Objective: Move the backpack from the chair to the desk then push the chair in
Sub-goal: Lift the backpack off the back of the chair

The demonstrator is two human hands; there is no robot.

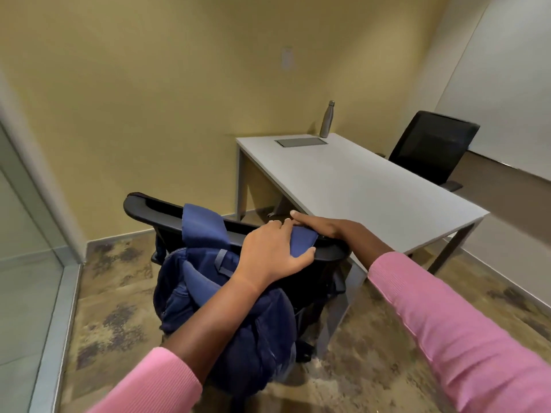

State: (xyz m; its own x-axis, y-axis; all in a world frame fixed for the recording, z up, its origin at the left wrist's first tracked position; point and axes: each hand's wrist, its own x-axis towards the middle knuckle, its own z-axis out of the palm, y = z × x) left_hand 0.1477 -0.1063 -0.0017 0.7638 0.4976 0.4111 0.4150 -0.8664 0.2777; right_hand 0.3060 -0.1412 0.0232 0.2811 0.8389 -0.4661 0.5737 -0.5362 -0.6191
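A dark blue backpack [214, 296] hangs on the back of a black office chair [149, 208], its two lighter blue straps looped over the backrest's top edge. My left hand [271, 251] lies on the right strap [301, 241], fingers curled around it at the backrest. My right hand [320, 226] rests flat on the backrest's top edge just behind that strap, fingers stretched toward the left. The white desk [357, 186] stands right behind the chair. Most of the chair's seat is hidden by the backpack and my arms.
A metal bottle [326, 119] and a grey inset panel [301, 142] are at the desk's far end. A second black chair [432, 147] stands at the desk's right side. A glass partition [26, 263] runs along the left; the floor is patterned carpet.
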